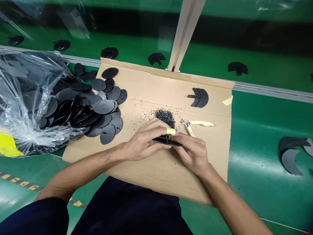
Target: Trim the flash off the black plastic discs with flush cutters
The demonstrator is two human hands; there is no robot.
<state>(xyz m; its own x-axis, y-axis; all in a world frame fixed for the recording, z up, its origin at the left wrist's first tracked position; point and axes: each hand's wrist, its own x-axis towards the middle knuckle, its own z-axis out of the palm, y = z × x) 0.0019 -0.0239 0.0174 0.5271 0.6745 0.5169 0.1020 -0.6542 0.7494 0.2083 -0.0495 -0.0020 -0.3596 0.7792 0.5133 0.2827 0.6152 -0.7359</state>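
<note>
Both my hands hold one flat black plastic disc (166, 141) edge-on over a sheet of cardboard (156, 176). My left hand (144, 142) grips its left side, a yellow finger cot on the index fingertip. My right hand (193, 151) pinches the disc's right side. Just beyond the hands lies a small heap of black plastic trimmings (166, 117). Cutting pliers (195, 125) with cream handles rest on the cardboard right of that heap.
A clear plastic bag (26, 104) spills several black discs (102, 107) onto the cardboard's left part. A finished half-moon black part (200, 97) lies at the far right of the cardboard. More black parts ride the green conveyor (212, 58); others lie at right (292, 153).
</note>
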